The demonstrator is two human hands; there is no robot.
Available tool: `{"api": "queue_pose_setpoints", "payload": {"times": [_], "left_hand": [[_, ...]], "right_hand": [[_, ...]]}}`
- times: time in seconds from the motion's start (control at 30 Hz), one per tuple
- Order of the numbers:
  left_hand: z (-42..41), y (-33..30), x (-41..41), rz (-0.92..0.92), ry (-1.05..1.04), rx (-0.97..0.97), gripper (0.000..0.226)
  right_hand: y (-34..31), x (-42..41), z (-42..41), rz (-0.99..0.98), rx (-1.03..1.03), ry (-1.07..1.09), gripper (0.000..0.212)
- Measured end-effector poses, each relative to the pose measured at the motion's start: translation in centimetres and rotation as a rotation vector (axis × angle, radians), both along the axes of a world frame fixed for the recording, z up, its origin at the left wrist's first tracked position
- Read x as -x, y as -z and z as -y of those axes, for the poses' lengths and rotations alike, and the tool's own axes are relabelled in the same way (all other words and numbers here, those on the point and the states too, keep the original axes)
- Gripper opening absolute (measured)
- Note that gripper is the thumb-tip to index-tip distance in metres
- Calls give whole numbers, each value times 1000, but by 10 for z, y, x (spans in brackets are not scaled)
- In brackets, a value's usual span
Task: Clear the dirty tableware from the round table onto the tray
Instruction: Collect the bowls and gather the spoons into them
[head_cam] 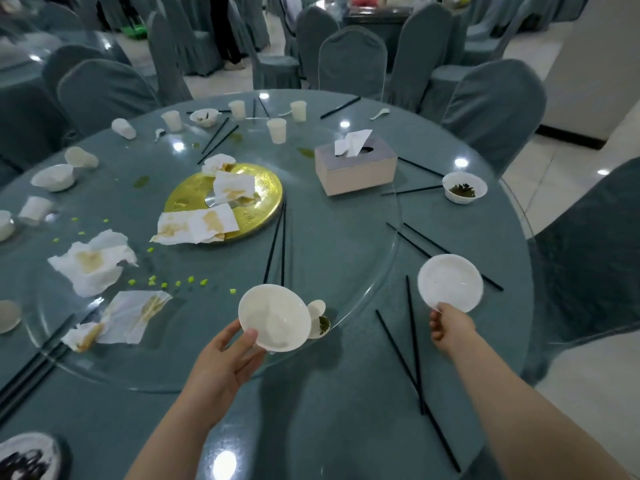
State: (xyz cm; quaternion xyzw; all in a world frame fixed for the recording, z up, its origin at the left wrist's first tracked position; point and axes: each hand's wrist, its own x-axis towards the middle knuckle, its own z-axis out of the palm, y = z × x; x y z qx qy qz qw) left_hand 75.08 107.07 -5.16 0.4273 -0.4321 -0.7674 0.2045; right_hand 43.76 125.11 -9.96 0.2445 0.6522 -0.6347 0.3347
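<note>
Head view: the left hand point(228, 355) pinches the near rim of a white bowl point(273, 317), thumb on the inside edge and fingers beneath, holding it above the edge of the glass turntable point(346, 237). The right hand point(450, 325) pinches the near rim of a second white dish point(450, 282) and holds it above the worktop point(346, 410). Both grips take only one edge, so either piece may tilt or slip if it is swung quickly. A small cup point(318, 320) lies just beside the left bowl and could be knocked by it. Loose black chopsticks point(414, 348) lie under the right arm and could be swept off. The tray is not in view, so its position cannot be stated. A dark-marked plate point(27, 455) is cut off at the lower left corner. Much tableware remains farther out, including a bowl with green residue point(464, 187).
</note>
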Motion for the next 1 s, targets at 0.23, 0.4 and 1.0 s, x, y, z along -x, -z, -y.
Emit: {"api": "queue_pose_setpoints", "payload": {"times": [0.23,0.4,1.0], "left_hand": [[-7,3,-1,8,-10,-12,46],[-13,-2,-9,-34,55,20,42],[-23,-49,-119,-143,303,102,57]], "right_hand": [[-43,-80,43,-182,58,-399,29],[-65,-134,51,-305,56,-786,37],[-104,-291,31,-472,10,-693,18]]}}
